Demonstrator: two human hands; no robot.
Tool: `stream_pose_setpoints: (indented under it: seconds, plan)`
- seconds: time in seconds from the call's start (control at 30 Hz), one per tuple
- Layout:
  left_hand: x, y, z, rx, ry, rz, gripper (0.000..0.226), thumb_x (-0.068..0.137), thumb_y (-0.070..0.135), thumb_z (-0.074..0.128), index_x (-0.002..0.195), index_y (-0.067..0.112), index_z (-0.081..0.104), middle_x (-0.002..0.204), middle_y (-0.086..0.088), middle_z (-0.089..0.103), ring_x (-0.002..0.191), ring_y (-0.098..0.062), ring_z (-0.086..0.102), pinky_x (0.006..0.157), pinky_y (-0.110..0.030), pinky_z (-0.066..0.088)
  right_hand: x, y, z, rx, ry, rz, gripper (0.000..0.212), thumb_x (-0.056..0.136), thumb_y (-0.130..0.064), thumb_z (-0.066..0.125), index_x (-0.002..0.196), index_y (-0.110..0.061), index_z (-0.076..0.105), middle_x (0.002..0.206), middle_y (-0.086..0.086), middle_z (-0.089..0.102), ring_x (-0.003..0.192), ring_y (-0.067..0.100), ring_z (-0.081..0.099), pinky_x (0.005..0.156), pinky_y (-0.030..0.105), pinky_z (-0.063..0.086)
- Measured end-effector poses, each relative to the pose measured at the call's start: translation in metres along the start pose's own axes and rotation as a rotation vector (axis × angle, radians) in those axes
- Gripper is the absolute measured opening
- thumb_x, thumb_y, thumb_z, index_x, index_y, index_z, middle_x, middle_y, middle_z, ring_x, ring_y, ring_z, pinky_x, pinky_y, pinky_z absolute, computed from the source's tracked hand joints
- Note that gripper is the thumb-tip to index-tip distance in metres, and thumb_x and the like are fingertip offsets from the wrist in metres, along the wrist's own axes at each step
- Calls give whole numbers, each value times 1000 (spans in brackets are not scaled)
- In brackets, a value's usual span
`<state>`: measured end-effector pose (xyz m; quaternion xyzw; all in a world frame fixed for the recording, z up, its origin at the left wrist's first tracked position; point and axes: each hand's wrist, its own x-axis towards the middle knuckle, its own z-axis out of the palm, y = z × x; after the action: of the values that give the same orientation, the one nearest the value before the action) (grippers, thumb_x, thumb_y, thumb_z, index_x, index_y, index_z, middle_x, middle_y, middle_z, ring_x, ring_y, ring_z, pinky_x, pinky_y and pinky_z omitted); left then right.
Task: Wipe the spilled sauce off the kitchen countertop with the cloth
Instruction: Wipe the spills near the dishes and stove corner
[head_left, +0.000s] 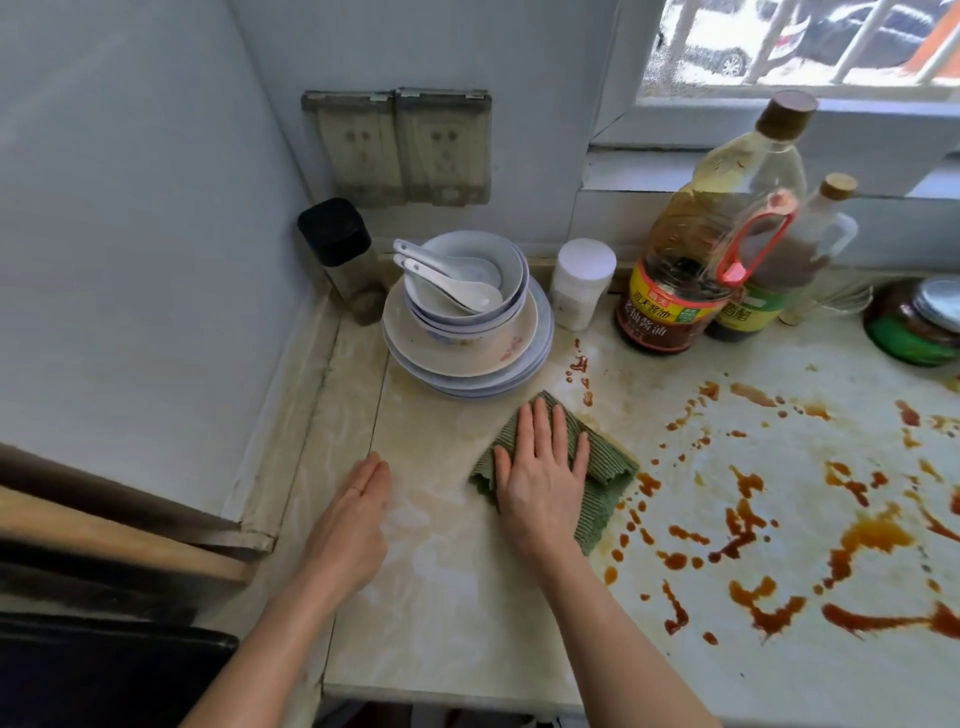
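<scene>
Plainly, the right grip (540, 470), a bare hand, lies flat on the green cloth (608, 462). Its fingers (540, 421) are straight and slightly spread, and the palm presses down rather than pinching any fold. The cloth sits folded on the desk (447, 597), just in front of the stack of plates and bowls (467, 338). Its right edge meets the nearest drops of the spilled sauce (748, 530). The left grip (358, 519) rests on bare desk to the left, apart from the cloth, with fingers straight and together, holding nothing.

Most of the job looks undone. Brown streaks and puddles cover the desk from the cloth's edge out to the right, and a thin string of red drops (582, 374) runs back toward the soy sauce bottle (670, 291).

To wipe well, I would keep the palm's weight even across the cloth so the whole pad stays in contact. Long overlapping strokes to the right should gather the sauce rather than smear it thinner. The thick pools at the far right will likely soak the cloth, so turning it to a clean face partway seems wise. The bottles at the back and the stacked dishes stand close, so strokes should stop short of them. The left grip can brace on the desk as the reach lengthens.
</scene>
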<state>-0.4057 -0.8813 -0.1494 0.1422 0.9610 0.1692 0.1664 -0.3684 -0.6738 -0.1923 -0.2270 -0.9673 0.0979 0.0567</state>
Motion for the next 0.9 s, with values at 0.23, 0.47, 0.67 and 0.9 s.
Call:
stream_pose_setpoints:
  seconds: [0.23, 0.47, 0.67, 0.9]
  plan:
    - [-2, 6, 1, 29, 1, -5, 72, 86, -10, 35, 150, 11, 9, 159, 0, -2, 145, -12, 0, 115, -23, 8, -34, -32, 6, 26, -37, -72, 66, 97, -47, 27, 151, -11, 36, 159, 9, 29, 148, 28, 23, 117, 55, 9]
    - [-2, 7, -3, 41, -35, -17, 73, 84, -12, 33, 150, 10, 10, 159, 0, -1, 145, -12, 1, 113, -20, 5, -23, -10, 2, 40, -30, 213, 68, 98, -50, 16, 157, -14, 17, 165, 7, 5, 151, 27, 1, 118, 55, -1]
    - [-6, 12, 1, 62, -24, -39, 76, 83, -11, 32, 150, 11, 4, 159, 1, -6, 145, -12, -4, 117, -25, 7, -62, -20, 4, 0, -41, -123, 68, 98, -51, 27, 153, -12, 31, 161, 11, 23, 150, 30, 16, 118, 56, 8]
    - [-9, 15, 0, 85, -55, -36, 77, 82, -13, 32, 150, 10, 3, 158, 1, -8, 145, -13, -5, 116, -26, 6, -65, 0, -1, 17, 13, 105, 65, 99, -47, 24, 154, -13, 28, 162, 8, 21, 150, 27, 15, 118, 55, 9]
